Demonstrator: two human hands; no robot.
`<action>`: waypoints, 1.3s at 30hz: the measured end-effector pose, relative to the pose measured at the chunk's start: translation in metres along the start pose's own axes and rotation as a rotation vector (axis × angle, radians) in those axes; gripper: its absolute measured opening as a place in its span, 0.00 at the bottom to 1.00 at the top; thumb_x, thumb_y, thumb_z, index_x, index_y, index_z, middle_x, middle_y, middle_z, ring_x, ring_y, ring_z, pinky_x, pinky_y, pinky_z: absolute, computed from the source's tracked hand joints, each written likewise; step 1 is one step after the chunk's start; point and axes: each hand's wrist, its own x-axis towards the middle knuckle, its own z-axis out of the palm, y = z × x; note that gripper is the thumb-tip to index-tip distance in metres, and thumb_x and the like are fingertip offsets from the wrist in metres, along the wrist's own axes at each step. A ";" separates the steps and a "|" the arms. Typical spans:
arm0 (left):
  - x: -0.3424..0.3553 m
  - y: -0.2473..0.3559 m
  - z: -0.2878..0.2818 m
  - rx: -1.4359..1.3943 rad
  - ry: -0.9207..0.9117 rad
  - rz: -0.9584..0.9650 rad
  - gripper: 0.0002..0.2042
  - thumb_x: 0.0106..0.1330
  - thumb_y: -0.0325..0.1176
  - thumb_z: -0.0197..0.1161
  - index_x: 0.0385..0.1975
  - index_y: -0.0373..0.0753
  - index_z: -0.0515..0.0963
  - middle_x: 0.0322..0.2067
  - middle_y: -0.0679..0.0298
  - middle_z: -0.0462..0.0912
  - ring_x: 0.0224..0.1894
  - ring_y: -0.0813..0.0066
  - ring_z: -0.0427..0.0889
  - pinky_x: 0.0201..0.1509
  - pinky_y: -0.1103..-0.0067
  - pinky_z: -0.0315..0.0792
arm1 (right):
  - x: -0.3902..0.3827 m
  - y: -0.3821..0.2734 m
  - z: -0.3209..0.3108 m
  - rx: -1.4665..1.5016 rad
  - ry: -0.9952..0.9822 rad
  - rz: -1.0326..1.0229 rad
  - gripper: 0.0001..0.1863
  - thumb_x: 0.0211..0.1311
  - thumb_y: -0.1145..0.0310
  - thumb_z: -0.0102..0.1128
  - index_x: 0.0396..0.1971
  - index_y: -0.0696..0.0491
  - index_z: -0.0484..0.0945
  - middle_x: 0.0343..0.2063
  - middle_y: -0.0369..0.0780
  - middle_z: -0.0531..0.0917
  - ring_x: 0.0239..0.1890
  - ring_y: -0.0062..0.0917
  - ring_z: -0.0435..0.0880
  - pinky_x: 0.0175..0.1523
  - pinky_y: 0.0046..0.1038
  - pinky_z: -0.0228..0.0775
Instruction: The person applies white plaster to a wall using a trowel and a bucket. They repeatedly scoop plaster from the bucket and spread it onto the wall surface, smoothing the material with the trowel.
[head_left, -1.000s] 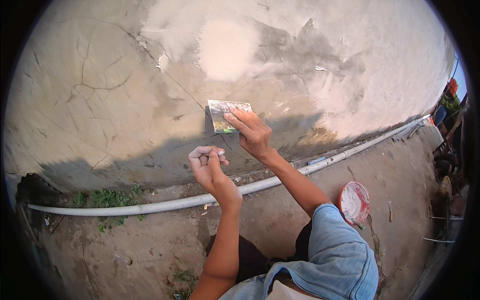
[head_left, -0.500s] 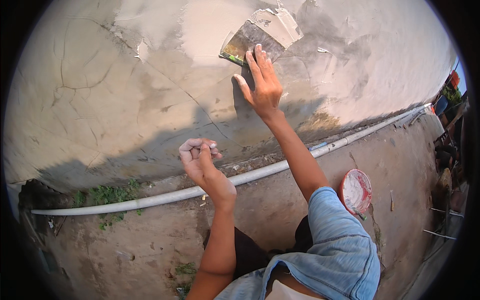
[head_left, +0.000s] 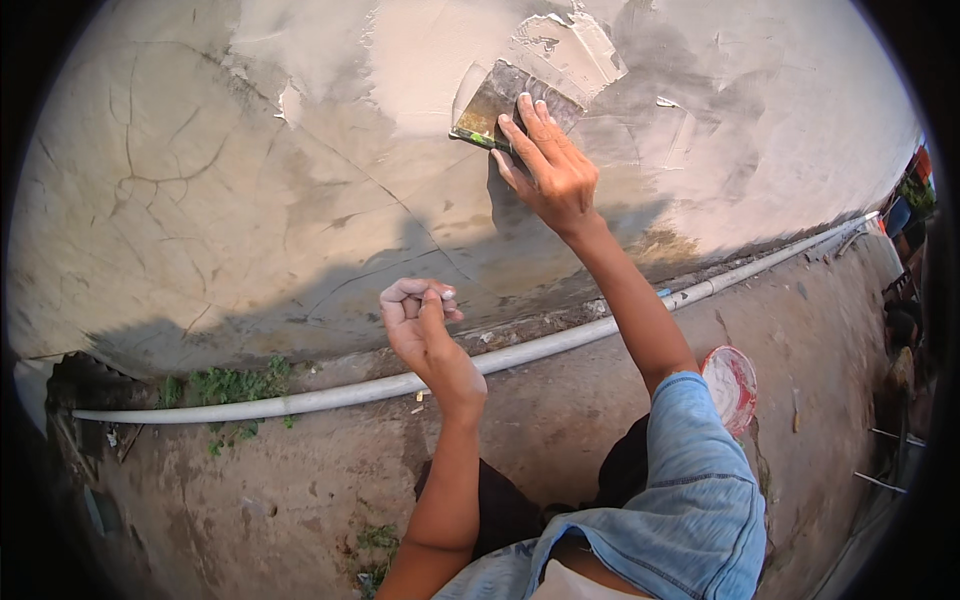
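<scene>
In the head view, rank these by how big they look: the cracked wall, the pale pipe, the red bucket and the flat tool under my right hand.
1. Cracked wall
2. Pale pipe
3. Flat tool and red bucket, unranked: close in visible area, and the sleeve hides part of the bucket.

Single fisheye view from the head, downward toward nearby wall (head_left: pixel 290 220) and ground (head_left: pixel 240 480)

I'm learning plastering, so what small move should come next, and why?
Probably slide the putty scraper up and rightward over the pale putty patch: its raised ridges lie just beyond the blade's upper-right edge, and the right hand's fingers already rest on the blade.
</scene>
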 end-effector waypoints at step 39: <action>-0.012 -0.009 0.013 -0.003 -0.098 -0.188 0.03 0.69 0.28 0.53 0.39 0.42 0.70 0.32 0.69 0.75 0.32 0.85 0.71 0.35 0.84 0.66 | -0.060 0.010 -0.015 0.093 -0.273 -0.268 0.08 0.50 0.72 0.61 0.32 0.51 0.77 0.47 0.39 0.80 0.48 0.31 0.80 0.53 0.34 0.73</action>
